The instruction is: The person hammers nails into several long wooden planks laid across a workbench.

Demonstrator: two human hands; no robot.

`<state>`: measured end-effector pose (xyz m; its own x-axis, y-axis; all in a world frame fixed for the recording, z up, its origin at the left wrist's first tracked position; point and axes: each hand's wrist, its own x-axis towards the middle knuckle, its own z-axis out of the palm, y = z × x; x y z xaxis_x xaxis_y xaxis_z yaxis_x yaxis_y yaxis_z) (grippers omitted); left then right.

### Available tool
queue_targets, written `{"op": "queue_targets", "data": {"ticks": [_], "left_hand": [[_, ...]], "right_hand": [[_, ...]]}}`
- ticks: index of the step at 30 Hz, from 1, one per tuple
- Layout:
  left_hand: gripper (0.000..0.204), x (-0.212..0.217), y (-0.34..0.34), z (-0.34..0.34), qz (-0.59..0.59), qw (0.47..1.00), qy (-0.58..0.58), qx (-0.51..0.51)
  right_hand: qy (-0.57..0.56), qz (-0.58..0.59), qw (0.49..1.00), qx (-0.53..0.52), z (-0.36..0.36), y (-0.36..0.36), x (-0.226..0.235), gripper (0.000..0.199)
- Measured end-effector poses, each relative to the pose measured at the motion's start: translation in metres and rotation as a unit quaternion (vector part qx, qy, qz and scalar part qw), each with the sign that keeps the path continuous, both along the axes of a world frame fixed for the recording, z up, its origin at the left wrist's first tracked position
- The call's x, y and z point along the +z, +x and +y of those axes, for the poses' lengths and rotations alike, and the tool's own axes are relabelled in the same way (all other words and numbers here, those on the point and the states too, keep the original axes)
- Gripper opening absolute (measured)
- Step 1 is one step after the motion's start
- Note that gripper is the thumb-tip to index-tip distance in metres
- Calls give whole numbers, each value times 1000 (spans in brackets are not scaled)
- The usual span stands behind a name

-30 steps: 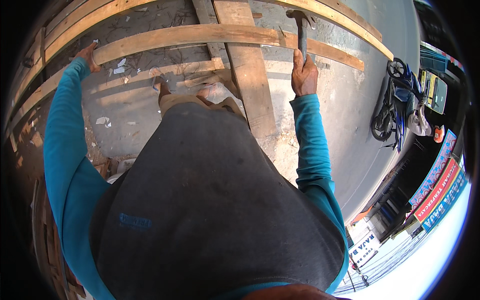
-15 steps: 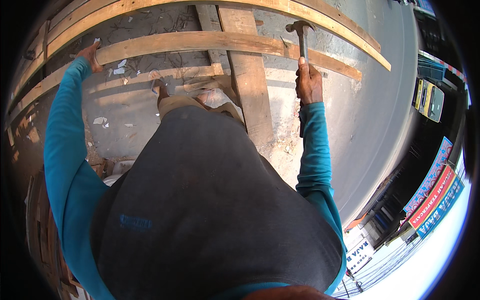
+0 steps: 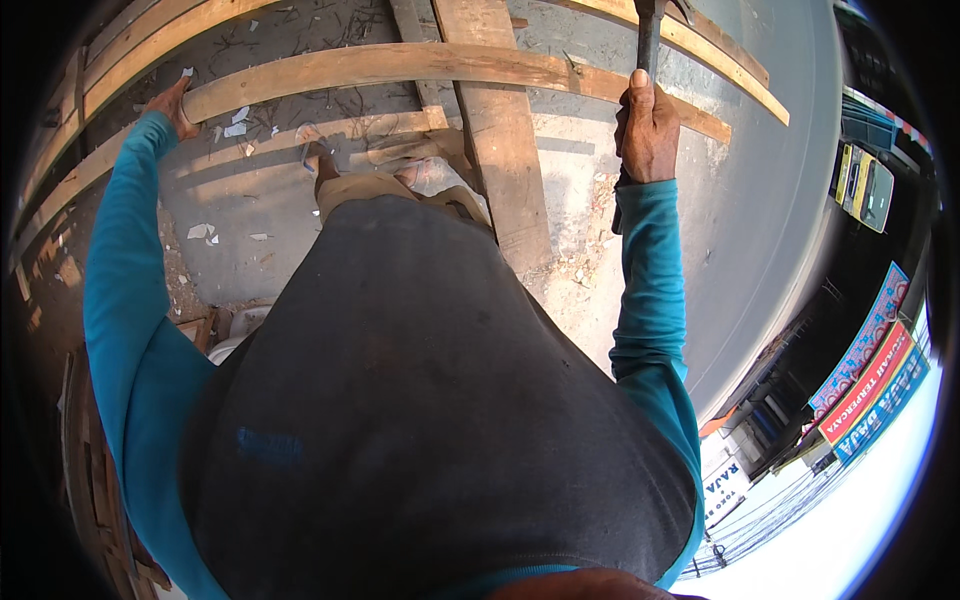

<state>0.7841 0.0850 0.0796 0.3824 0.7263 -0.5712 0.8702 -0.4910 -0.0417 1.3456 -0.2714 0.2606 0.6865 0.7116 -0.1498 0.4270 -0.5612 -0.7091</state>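
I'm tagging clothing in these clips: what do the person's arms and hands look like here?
Both arms wear long, close-fitting teal-blue sleeves that reach the wrists. The left sleeve and the right sleeve look plain, with no visible markings. The left hand and right hand are bare: no gloves, and no watch or rings can be made out. A dark sleeveless vest covers the torso.

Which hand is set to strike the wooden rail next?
Right, probably. The right hand grips the hammer, raised above the wooden rail. The left hand holds no tool; it rests on the rail's far end.
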Motion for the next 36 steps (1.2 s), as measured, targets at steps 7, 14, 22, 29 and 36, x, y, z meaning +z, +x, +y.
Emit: {"op": "queue_targets", "data": {"ticks": [7,14,22,29,36], "left_hand": [[97,-34,-44,20,-166,958,-84,217],[73,5,-22,-45,-114,964,210,-118],[59,-10,-15,-100,-75,915,397,21],[60,-23,-26,-99,-79,915,394,16],[56,-33,-36,-99,-121,910,396,20]], "right_hand": [[-168,40,985,1,-29,32,-49,70],[111,180,976,-49,-30,4,-9,40],[188,112,976,-8,-32,-11,25,32],[-42,-73,990,114,-43,-11,40,44],[-133,-187,932,279,-29,-6,51,35]]}}
